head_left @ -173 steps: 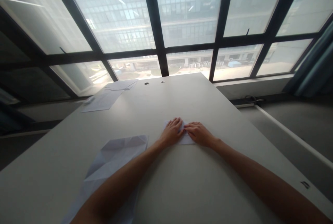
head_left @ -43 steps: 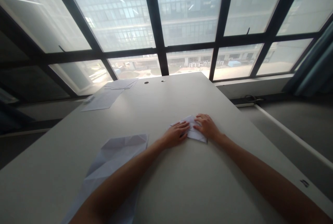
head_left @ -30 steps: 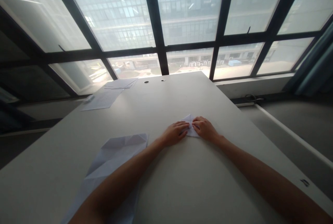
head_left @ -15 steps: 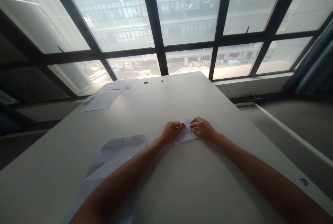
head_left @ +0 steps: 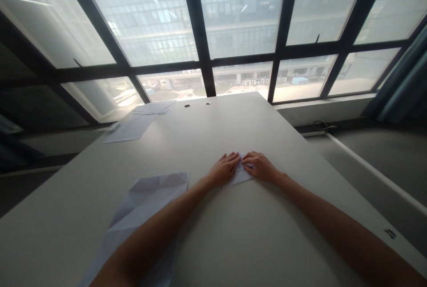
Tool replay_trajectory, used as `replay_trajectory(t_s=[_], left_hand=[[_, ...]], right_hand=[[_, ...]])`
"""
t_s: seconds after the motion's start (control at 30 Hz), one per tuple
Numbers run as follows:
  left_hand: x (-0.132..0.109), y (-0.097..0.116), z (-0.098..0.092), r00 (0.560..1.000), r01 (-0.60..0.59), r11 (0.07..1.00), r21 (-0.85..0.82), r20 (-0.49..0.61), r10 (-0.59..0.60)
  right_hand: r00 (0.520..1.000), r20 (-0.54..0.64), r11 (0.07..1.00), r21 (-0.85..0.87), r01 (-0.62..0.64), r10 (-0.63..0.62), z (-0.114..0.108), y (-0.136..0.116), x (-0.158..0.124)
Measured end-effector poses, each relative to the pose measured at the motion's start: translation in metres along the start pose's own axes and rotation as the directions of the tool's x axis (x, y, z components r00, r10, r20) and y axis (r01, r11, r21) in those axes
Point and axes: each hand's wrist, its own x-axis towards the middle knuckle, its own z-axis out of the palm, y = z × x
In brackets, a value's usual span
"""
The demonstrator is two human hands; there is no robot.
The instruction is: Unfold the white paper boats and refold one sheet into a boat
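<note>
A small folded sheet of white paper (head_left: 243, 177) lies on the white table between my two hands, partly covered by them. My left hand (head_left: 227, 169) rests flat on its left side with the fingers stretched out. On the paper's right part, my right hand (head_left: 259, 165) has its fingers bent and pinched together at a fold. Under my left forearm spreads a larger creased sheet of paper (head_left: 143, 196), partly hidden by the arm.
Several white sheets (head_left: 133, 127) lie at the table's far left corner. Two round holes sit near the far edge of the table (head_left: 213, 127). A small dark mark (head_left: 389, 233) is near the right edge. Dark-framed windows (head_left: 242, 11) stand beyond.
My left hand has gone from bent fingers at the fold to lying flat over the paper's left side. My right hand has shifted slightly left over the paper.
</note>
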Motion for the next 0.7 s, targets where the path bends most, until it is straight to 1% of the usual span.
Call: replay_trajectory(t_s=[0.13, 0.23, 0.3, 0.43, 0.57, 0.7], left_hand=[[-0.002, 0.000, 0.001, 0.999, 0.005, 1.000, 0.027, 0.034, -0.006], [-0.002, 0.001, 0.001, 1.000, -0.004, 1.000, 0.022, 0.030, 0.004], [-0.002, 0.002, -0.001, 1.000, -0.019, 1.000, 0.022, -0.001, 0.019], [-0.002, 0.006, -0.007, 0.994, -0.026, 0.997, 0.072, -0.104, 0.033], [-0.001, 0.010, -0.013, 0.992, -0.017, 0.991, 0.135, -0.121, 0.034], [-0.002, 0.012, -0.016, 0.987, -0.015, 0.993, 0.120, -0.159, 0.035]], right_hand=[[1.000, -0.007, 1.000, -0.006, 0.010, -0.010, 0.000, 0.000, 0.000], [1.000, -0.008, 1.000, -0.012, 0.004, -0.004, 0.001, -0.001, 0.000], [1.000, -0.006, 1.000, -0.015, -0.004, 0.003, 0.001, -0.001, 0.000], [1.000, 0.000, 0.999, -0.029, -0.022, 0.022, 0.002, -0.003, 0.000], [0.999, 0.004, 0.996, -0.077, -0.041, 0.042, 0.001, -0.008, -0.001], [0.997, 0.039, 0.987, -0.147, -0.057, 0.064, 0.000, -0.012, -0.001]])
